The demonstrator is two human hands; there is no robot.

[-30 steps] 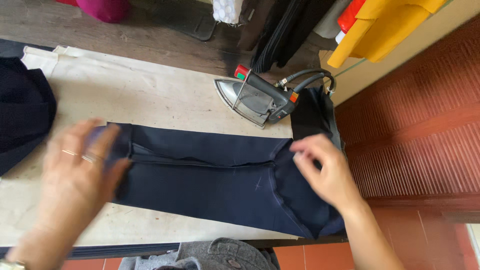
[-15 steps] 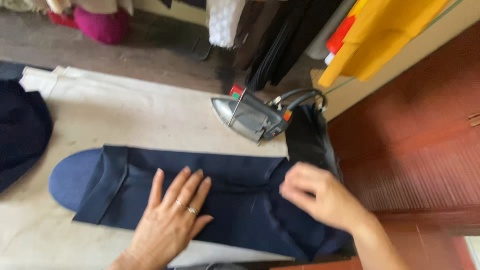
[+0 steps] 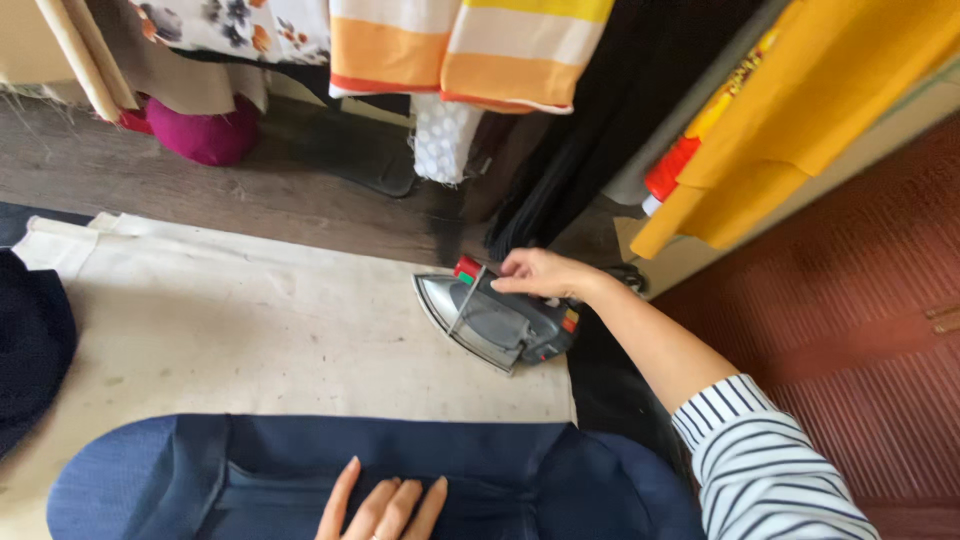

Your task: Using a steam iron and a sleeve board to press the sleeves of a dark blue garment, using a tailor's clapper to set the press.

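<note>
From the head camera, your right hand (image 3: 535, 273) reaches across the cloth-covered worktop (image 3: 250, 330) and closes its fingers on the handle of the grey metal flat iron (image 3: 495, 322), which rests on its side near the worktop's far right edge. Your left hand (image 3: 385, 505) lies flat and released, fingers spread, on the dark navy fabric garment (image 3: 300, 470) stretched along the near edge. A dark blue bundle of cloth (image 3: 30, 345) sits at the far left. Striped and yellow clothes (image 3: 800, 90) hang above.
</note>
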